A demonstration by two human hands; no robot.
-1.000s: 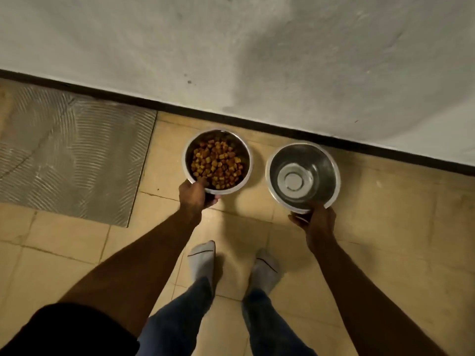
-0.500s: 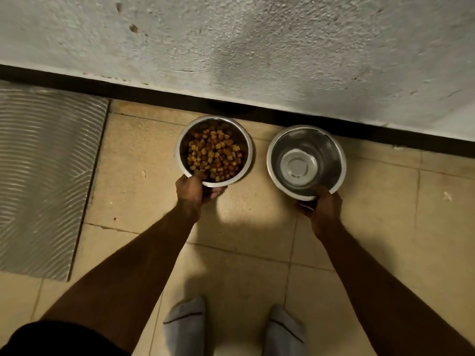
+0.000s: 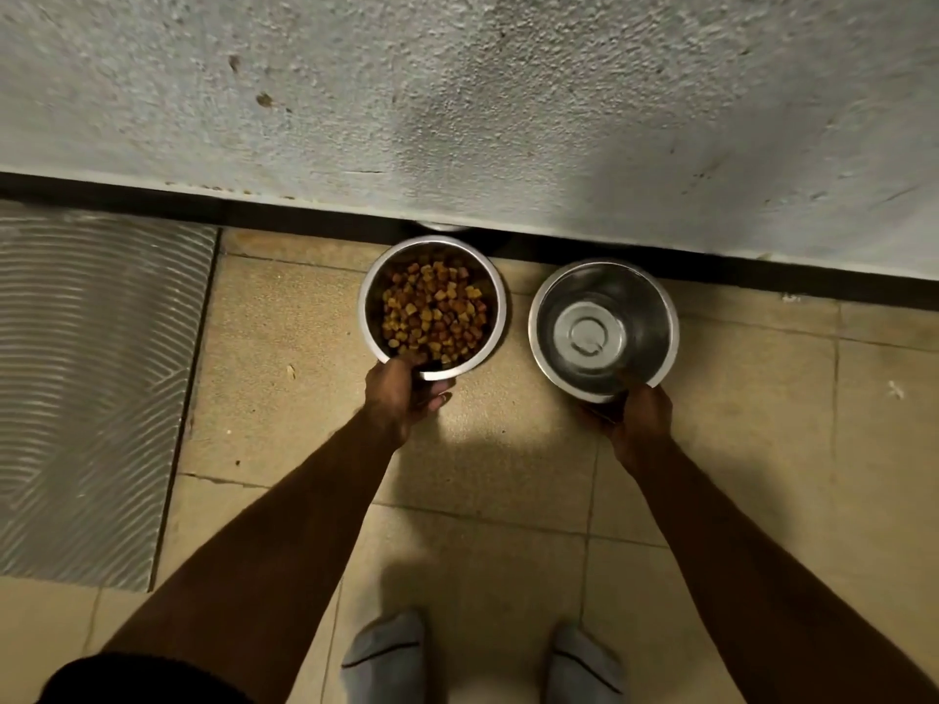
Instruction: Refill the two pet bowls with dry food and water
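The fingers (image 3: 437,398) of the left hand (image 3: 399,398) curl under the near rim of the food bowl (image 3: 376,343) with the thumb over its edge, pinching it, and the fingers of the right hand (image 3: 643,416) grip the near rim of the water bowl (image 3: 543,348) the same way. The food bowl holds brown and yellow kibble (image 3: 434,315); the water bowl's steel bottom shows through. Both sit side by side, apart, over the tiled floor (image 3: 284,378) near its far edge by the wall (image 3: 457,94), right of a grey ribbed mat (image 3: 86,378).

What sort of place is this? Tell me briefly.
Likely an indoor floor edge at home, a pet's feeding spot: tan floor tiles, a rough plastered wall with dark skirting, and a ribbed grey mat.
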